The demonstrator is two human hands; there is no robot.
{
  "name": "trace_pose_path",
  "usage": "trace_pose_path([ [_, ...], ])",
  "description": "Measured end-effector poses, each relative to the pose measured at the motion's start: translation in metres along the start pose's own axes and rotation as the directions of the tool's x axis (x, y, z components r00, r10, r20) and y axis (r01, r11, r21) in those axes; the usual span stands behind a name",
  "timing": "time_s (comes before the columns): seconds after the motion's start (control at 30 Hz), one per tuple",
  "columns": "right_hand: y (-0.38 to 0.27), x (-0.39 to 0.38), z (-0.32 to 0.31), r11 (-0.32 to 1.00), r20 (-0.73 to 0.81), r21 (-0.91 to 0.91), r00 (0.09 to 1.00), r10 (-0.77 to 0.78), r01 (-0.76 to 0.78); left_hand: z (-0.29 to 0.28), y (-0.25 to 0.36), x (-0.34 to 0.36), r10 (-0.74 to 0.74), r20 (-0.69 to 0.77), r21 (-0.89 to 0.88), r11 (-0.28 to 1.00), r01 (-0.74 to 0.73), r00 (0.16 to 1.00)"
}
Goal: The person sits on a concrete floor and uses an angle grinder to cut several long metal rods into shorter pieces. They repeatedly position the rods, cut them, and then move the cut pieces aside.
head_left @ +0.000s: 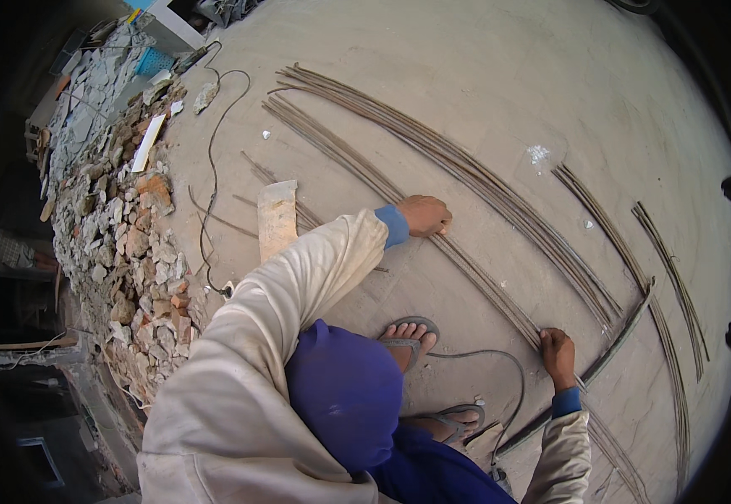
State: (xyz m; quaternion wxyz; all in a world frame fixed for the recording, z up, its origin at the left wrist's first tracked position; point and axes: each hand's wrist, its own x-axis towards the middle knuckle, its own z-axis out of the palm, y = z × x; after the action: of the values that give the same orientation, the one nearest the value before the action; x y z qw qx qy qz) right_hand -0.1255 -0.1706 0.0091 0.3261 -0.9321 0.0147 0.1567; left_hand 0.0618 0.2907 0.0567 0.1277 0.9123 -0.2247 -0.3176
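Two-point hold on rods [489, 289].
Your left hand [424, 216], farther, and right hand [558, 357], nearer, both grip them, spaced apart, probably to steady their length.

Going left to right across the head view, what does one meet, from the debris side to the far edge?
Rubble heap → flat beige scrap piece → left hand → right hand → rightmost short rebar bundle.

Soft, even light on floor [483, 76]; left edge dim; black rim, strong fisheye bending.
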Motion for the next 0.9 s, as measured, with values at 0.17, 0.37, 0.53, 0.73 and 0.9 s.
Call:
trace_pose_path([
  [0.17, -0.001, 0.000, 0.001, 0.999, -0.014, 0.041, 1.000, 0.024, -0.023, -0.001, -0.001, -0.006, 0.021, -0.065, -0.043, 0.999, -0.024, 0.998],
  [0.37, -0.018, -0.005, -0.013, 0.996, 0.002, 0.082, 0.999, 0.043, -0.043, 0.007, -0.004, -0.004, 0.084, -0.101, 0.023, 0.996, -0.082, 0.991],
  [0.53, -0.035, -0.012, -0.016, 0.976, -0.121, -0.113, 0.973, -0.199, 0.186, 0.011, -0.007, -0.001, 0.119, -0.232, -0.018, 0.992, -0.127, 0.965],
  [0.73, -0.020, 0.001, -0.006, 0.917, -0.163, -0.387, 0.972, -0.170, 0.096, 0.016, 0.005, 0.012, 0.132, -0.344, -0.017, 0.989, -0.147, 0.930],
  [0.9, -0.013, -0.004, 0.004, 0.955, -0.164, -0.285, 0.978, -0.128, 0.077, 0.031, 0.018, 0.003, 0.173, -0.347, 0.109, 0.984, -0.144, 0.922],
])
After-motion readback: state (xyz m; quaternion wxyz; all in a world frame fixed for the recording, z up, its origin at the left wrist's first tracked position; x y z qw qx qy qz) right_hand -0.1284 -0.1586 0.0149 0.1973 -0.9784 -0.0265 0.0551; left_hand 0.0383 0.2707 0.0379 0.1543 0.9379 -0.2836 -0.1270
